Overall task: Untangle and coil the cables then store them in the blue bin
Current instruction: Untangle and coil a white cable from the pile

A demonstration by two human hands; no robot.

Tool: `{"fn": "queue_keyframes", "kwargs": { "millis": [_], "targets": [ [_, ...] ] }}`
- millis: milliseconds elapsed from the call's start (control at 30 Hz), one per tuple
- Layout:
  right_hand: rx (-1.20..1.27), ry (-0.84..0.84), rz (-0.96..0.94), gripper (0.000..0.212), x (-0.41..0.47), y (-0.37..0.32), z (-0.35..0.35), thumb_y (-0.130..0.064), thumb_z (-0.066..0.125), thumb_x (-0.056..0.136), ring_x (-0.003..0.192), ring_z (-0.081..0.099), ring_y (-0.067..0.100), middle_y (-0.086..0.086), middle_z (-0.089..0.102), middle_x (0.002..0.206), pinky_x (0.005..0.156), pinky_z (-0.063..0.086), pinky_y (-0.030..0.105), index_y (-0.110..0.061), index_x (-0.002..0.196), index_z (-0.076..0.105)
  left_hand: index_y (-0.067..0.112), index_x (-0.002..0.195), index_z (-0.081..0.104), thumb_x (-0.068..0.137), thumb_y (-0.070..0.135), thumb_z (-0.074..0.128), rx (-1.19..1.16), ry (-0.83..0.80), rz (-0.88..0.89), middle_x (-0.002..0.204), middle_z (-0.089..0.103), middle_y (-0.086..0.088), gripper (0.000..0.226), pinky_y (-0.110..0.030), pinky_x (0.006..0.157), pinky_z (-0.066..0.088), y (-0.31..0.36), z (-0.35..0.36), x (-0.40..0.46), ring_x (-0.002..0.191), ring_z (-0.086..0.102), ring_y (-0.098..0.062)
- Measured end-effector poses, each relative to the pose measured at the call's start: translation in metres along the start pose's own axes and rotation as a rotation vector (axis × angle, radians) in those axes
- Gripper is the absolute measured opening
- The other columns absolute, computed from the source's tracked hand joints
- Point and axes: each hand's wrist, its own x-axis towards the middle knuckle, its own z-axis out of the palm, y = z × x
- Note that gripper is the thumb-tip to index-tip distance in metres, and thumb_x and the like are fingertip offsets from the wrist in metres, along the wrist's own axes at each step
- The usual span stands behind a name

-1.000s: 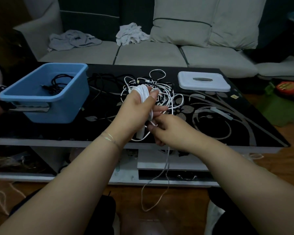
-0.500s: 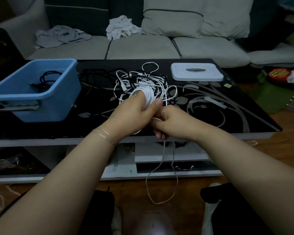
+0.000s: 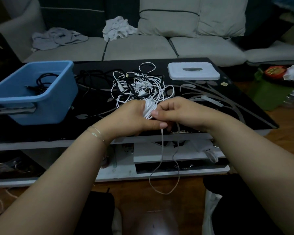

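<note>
Since half a second earlier, both hands were brought lower toward the near edge of the worktop (image 3: 244, 106), and the right thumb was moved onto the side of the coil.

Left hand (image 3: 132, 118): fingers curled, a bundle of wound turns of the white cable (image 3: 148, 109) grasped in it; a thin bracelet (image 3: 97, 133) was worn at the wrist.

Right hand (image 3: 182, 112): thumb and fingers were pinched on the same white cable, just beside the left hand, touching the bundle.

Loose remainder of the white cable: two strands were hung from the hands, past the worktop edge, and looped low over the floor (image 3: 139, 197).

Tangle of white and black cables (image 3: 139, 85): laid on the worktop, directly beyond the hands; a further black cable (image 3: 88, 77) was spread to its left, beside the bin.

Blue bin (image 3: 58, 99): stood at the left end of the worktop, with a coiled black cable (image 3: 41, 82) already placed inside.

White lid (image 3: 193, 73): laid flat at the far right of the worktop, apart from the tangle.

Sofa (image 3: 143, 50): set behind the worktop, with a grey garment (image 3: 58, 39), a white cloth (image 3: 117, 30) and cushions (image 3: 193, 17) on it.

Green container (image 3: 271, 92): seen on the floor to the right.
</note>
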Motion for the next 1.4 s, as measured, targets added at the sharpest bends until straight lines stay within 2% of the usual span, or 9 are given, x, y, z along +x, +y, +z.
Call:
{"fn": "queue_keyframes", "kwargs": {
  "millis": [267,434,601,768,868,968,1135,1336,1402],
  "targets": [
    [-0.224,0.284,-0.091,0.040,0.007,0.004,-0.005,-0.053,0.070,0.062,0.057,0.041,0.005,-0.005,0.049,0.060,0.057,0.033,0.026,-0.019,0.062,0.050,0.002,0.103,0.057,0.095,0.008,0.055,-0.120,-0.021,-0.053,0.085,0.075,-0.007,0.011,-0.020,0.040,0.029,0.002,0.006,-0.002,0.037,0.036,-0.009],
    [0.164,0.283,-0.145,0.018,0.009,0.006,0.006,-0.022,0.063,0.085,0.043,0.047,0.002,-0.007,0.055,0.050,0.044,0.037,0.014,-0.011,0.075,0.051,0.006,0.095,0.059,0.097,0.013,0.052,-0.341,0.014,-0.015,0.073,0.073,-0.008,0.010,-0.017,0.039,0.031,0.000,0.005,-0.004,0.038,0.047,-0.009],
    [0.294,0.365,-0.157,0.028,0.009,0.010,0.012,-0.040,0.063,0.070,0.052,0.049,0.007,-0.009,0.058,0.053,0.054,0.039,0.021,-0.014,0.076,0.056,0.005,0.089,0.058,0.086,0.021,0.053,-0.588,0.024,-0.001,0.074,0.074,-0.007,0.017,-0.014,0.040,0.039,0.000,0.010,-0.004,0.046,0.061,-0.008],
    [0.440,0.365,-0.174,0.034,0.010,0.007,0.017,-0.044,0.061,0.069,0.044,0.049,0.009,-0.007,0.054,0.048,0.050,0.038,0.026,-0.013,0.078,0.049,0.005,0.083,0.060,0.091,0.022,0.055,-0.775,0.005,0.054,0.045,0.056,-0.001,0.020,-0.018,0.043,0.034,0.002,0.015,-0.002,0.032,0.043,-0.006],
    [0.537,0.373,-0.172,0.037,0.015,0.005,0.021,-0.048,0.061,0.070,0.043,0.042,0.010,-0.004,0.045,0.049,0.045,0.035,0.023,-0.014,0.073,0.049,-0.014,0.084,0.054,0.092,0.023,0.048,-0.884,0.000,0.057,0.035,0.036,0.002,0.038,-0.011,0.037,0.028,0.004,0.013,0.000,0.026,0.028,-0.003],
    [0.582,0.381,-0.150,0.018,0.019,0.006,0.023,-0.028,0.064,0.082,0.045,0.043,0.008,-0.001,0.046,0.053,0.045,0.037,0.020,-0.014,0.078,0.053,-0.011,0.075,0.061,0.090,0.028,0.044,-0.945,0.028,0.044,0.035,0.044,0.005,0.045,-0.013,0.042,0.021,0.007,0.012,0.000,0.029,0.026,-0.002],
    [0.430,0.472,-0.094,0.022,0.024,0.009,0.032,-0.013,0.047,0.099,0.047,0.051,0.011,-0.004,0.050,0.049,0.045,0.043,0.022,-0.023,0.088,0.064,-0.003,0.122,0.054,0.089,0.038,0.039,-1.015,0.060,0.036,0.045,0.057,0.009,0.055,-0.031,0.066,0.042,0.010,0.012,0.002,0.062,0.026,-0.021],
    [0.286,0.417,-0.031,0.014,0.023,0.006,0.036,-0.015,0.042,0.102,0.042,0.050,0.010,-0.001,0.052,0.054,0.044,0.042,0.023,-0.017,0.100,0.056,-0.003,0.121,0.061,0.087,0.020,0.050,-1.037,0.188,0.063,0.077,0.054,-0.006,0.042,-0.031,0.051,0.047,0.004,0.008,0.003,0.045,0.045,-0.020],
    [0.215,0.368,-0.013,0.014,0.023,0.007,0.039,-0.016,0.042,0.102,0.039,0.047,0.010,-0.005,0.053,0.049,0.042,0.039,0.021,-0.016,0.102,0.055,-0.005,0.129,0.054,0.088,0.015,0.050,-1.011,0.248,0.055,0.056,0.055,-0.003,0.045,-0.031,0.050,0.047,0.001,0.004,0.003,0.046,0.043,-0.022]
  ]
}}
